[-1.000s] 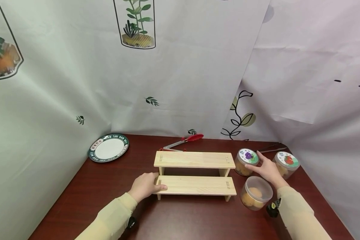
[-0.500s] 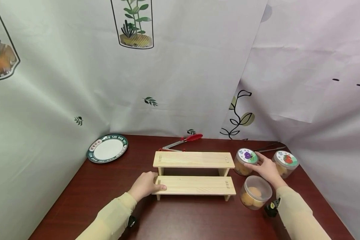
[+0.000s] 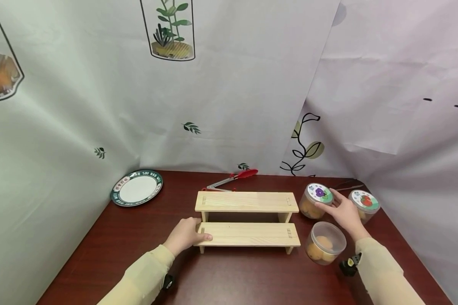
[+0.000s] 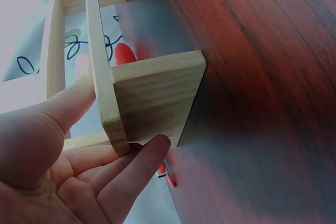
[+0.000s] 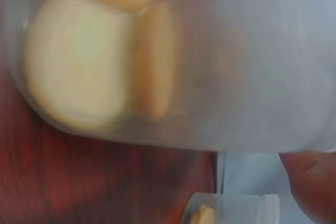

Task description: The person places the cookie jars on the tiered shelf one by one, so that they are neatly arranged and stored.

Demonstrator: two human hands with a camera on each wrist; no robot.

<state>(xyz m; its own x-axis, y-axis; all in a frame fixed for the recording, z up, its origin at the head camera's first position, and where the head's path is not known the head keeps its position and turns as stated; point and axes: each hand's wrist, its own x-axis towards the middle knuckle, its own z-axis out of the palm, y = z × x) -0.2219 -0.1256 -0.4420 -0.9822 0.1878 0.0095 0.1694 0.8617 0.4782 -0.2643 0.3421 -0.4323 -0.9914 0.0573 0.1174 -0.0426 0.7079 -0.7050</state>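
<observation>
A two-step wooden stand (image 3: pixel 248 234) stands mid-table. My left hand (image 3: pixel 184 235) grips the left end of its lower step, thumb on top and fingers under the board, as the left wrist view shows near the stand's leg (image 4: pixel 152 103). To the right of the stand, my right hand (image 3: pixel 346 215) holds a clear jar (image 3: pixel 311 208) by its lidded top; the white lid carries a purple flower picture. The jar tilts slightly. Just in front of it sits a lidless clear jar (image 3: pixel 333 255) with round cookies (image 5: pixel 79 61) inside, filling much of the right wrist view.
Another jar (image 3: pixel 366 202), its lid marked with a red fruit, is right of my right hand. Red-tipped tongs (image 3: pixel 223 183) lie behind the stand. A green-rimmed plate (image 3: pixel 116 197) lies at the back left. Printed cloth (image 3: pixel 233 106) walls the table (image 3: pixel 229 279).
My right hand has shifted the flower-lidded jar slightly right and back, and it has tilted. My left hand keeps its grip on the stand.
</observation>
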